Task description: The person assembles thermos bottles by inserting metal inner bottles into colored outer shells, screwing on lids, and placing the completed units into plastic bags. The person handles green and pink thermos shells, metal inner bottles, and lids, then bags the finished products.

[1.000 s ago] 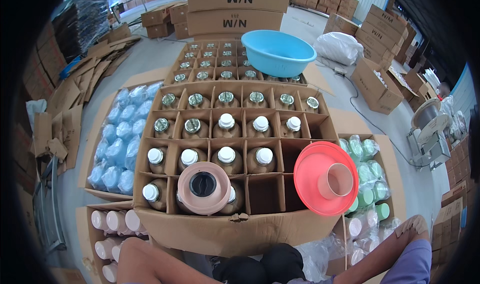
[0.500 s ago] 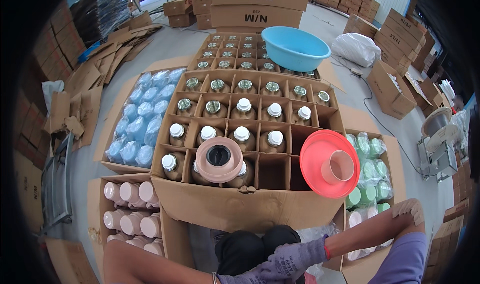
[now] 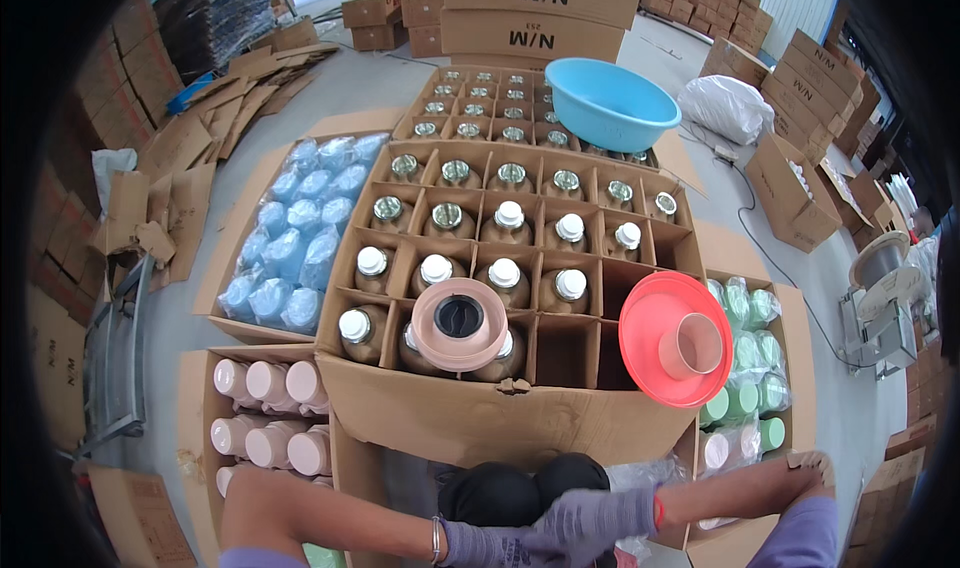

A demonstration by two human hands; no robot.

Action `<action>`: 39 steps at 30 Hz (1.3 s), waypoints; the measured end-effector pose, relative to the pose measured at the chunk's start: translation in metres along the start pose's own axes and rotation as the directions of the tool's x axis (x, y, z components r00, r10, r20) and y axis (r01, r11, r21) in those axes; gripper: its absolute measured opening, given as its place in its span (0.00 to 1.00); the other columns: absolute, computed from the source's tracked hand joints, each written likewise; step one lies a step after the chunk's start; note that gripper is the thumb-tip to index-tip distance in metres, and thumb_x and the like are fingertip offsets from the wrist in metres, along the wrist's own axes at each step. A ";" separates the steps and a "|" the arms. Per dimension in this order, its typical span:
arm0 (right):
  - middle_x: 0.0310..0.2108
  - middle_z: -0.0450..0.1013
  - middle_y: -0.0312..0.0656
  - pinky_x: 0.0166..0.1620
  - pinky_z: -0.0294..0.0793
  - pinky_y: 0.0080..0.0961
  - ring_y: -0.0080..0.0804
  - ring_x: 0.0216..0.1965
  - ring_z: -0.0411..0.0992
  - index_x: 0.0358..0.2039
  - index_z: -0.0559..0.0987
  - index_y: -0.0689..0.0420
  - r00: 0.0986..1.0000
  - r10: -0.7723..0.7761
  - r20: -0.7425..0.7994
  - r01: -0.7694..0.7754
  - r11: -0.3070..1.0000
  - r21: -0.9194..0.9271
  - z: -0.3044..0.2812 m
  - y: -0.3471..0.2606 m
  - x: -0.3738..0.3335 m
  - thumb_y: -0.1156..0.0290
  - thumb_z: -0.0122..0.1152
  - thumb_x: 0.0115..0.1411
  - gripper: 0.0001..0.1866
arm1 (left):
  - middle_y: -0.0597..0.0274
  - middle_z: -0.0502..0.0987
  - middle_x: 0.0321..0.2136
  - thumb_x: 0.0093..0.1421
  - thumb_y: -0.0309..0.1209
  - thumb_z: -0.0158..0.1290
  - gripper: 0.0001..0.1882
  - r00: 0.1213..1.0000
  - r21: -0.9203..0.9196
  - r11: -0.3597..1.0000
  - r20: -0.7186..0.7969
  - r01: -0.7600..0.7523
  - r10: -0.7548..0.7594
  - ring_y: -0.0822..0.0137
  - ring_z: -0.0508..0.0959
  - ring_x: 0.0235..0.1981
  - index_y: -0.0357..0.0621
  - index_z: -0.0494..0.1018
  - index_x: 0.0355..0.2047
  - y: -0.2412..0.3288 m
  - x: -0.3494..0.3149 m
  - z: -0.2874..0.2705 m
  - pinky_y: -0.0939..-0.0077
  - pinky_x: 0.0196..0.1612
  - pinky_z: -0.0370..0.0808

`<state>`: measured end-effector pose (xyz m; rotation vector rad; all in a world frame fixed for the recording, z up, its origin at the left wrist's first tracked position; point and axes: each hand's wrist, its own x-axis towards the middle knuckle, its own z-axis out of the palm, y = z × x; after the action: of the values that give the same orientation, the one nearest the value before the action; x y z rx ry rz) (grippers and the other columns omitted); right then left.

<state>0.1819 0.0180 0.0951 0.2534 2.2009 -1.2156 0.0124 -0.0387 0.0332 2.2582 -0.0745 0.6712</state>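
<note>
On my left, I can see flattened cardboard (image 3: 205, 118) spread loosely on the grey floor (image 3: 390, 80), with a metal frame (image 3: 120, 378) nearer to me and a white plastic bag (image 3: 113, 173) between them. Ahead I've got two long brown boxes (image 3: 540, 33), one on top of the other. To my right sits a bulging white sack (image 3: 727, 106). Past it I make out an open carton (image 3: 785, 203) with small white items inside, a dark cord (image 3: 750, 203) curving along the floor, and a reel machine (image 3: 880, 308).
</note>
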 end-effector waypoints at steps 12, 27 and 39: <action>0.57 0.67 0.53 0.57 0.70 0.46 0.60 0.57 0.66 0.55 0.74 0.45 0.405 -0.147 -0.903 -0.105 0.973 -0.206 -0.190 0.129 0.069 0.60 0.68 0.49 0.30 | 0.50 0.70 0.56 0.65 0.42 0.56 0.33 0.400 -0.356 0.664 -0.582 0.657 -0.708 0.59 0.71 0.59 0.43 0.61 0.66 0.034 -0.022 -0.051 0.60 0.61 0.70; 0.52 0.76 0.40 0.50 0.82 0.36 0.32 0.47 0.79 0.60 0.72 0.52 0.522 0.124 -0.844 0.848 0.028 0.529 0.019 0.011 -0.032 0.49 0.46 0.72 0.25 | 0.53 0.74 0.59 0.48 0.40 0.69 0.33 0.724 0.226 0.856 -0.654 0.465 -0.220 0.46 0.69 0.63 0.46 0.75 0.56 0.050 0.053 -0.082 0.57 0.64 0.68; 0.70 0.57 0.43 0.70 0.62 0.38 0.35 0.68 0.61 0.71 0.56 0.51 0.135 0.127 -0.983 0.874 0.451 0.178 0.025 -0.013 -0.024 0.65 0.58 0.69 0.34 | 0.45 0.69 0.62 0.57 0.39 0.62 0.30 0.751 0.485 0.730 -0.657 0.482 -0.060 0.43 0.68 0.63 0.39 0.73 0.59 0.072 0.065 -0.063 0.54 0.64 0.65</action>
<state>0.2054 -0.0066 0.1084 0.9715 2.4648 -3.1763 0.0220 -0.0368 0.1484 2.4471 0.9523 1.3717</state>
